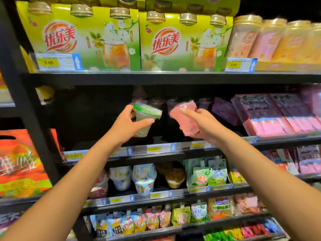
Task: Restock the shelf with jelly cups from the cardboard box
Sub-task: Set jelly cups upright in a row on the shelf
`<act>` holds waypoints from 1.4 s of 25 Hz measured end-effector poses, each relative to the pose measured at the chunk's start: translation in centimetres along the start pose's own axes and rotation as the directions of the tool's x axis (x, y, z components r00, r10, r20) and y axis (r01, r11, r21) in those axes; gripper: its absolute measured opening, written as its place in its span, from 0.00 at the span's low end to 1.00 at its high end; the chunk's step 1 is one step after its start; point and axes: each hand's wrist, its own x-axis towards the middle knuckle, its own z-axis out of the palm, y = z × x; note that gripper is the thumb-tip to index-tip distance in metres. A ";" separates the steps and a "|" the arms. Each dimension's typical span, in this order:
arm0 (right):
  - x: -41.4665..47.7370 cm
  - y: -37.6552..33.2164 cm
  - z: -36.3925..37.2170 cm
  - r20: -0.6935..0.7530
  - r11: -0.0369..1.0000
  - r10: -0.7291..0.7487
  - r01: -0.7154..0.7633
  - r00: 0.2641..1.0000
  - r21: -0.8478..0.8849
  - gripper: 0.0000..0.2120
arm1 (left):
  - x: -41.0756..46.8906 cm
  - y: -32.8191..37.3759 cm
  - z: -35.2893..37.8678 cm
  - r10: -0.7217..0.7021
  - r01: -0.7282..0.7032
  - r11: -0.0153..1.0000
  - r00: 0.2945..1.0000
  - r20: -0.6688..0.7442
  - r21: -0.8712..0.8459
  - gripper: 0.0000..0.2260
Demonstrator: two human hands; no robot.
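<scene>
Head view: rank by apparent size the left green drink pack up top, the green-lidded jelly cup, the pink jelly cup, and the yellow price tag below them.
1. green drink pack, by far the largest
2-3. green-lidded jelly cup and pink jelly cup: they look alike, so unranked
4. yellow price tag, the smallest

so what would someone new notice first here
Two raised hands at mid-frame: the left hand grips a green-lidded jelly cup and the right hand a pink jelly cup, both tilted in front of the dark middle shelf. Above them, big yellow-green drink packs line the top shelf.
</scene>
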 end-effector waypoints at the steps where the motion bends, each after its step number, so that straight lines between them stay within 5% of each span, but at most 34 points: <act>1: 1.5 0.3 -0.3 -0.047 0.999 0.040 -0.041 0.998 -0.022 0.19 | 0.7 -0.4 -0.2 -0.031 0.031 0.999 0.999 -0.019 0.018 0.22; 3: 4.3 1.0 -1.0 -0.060 0.989 0.147 -0.147 0.987 0.005 0.20 | 1.6 -0.9 -0.4 -0.080 0.086 0.992 0.995 -0.066 0.090 0.18; 5: 7.3 1.2 -1.6 0.033 0.951 0.268 -0.270 0.963 0.153 0.09 | 2.3 -1.6 -1.0 -0.135 0.155 0.978 0.981 -0.137 0.140 0.20; 8: 11.3 0.7 -1.6 0.089 0.911 0.284 -0.297 0.955 0.286 0.06 | 3.1 -2.9 -2.0 -0.148 0.186 0.955 0.974 -0.171 0.231 0.27; 13: 17.1 -0.8 -1.0 -0.048 0.994 0.106 -0.105 0.993 0.032 0.07 | 3.9 -4.3 -2.3 -0.178 0.207 0.936 0.976 -0.123 0.286 0.35; 19: 22.7 -2.3 2.0 -0.081 0.942 -0.074 0.043 0.994 -0.331 0.10 | 4.4 -4.8 -2.4 -0.226 0.239 0.921 0.971 -0.078 0.308 0.16; 24: 24.8 -3.0 5.1 -0.036 0.914 -0.131 0.106 0.991 -0.391 0.20 | 4.4 -4.8 -2.5 -0.232 0.228 0.929 0.973 -0.021 0.292 0.12; 35: 26.3 -3.0 6.3 -0.030 0.878 -0.145 0.115 0.989 -0.465 0.21 | 4.4 -4.4 -2.0 -0.158 0.164 0.967 0.986 -0.047 0.194 0.21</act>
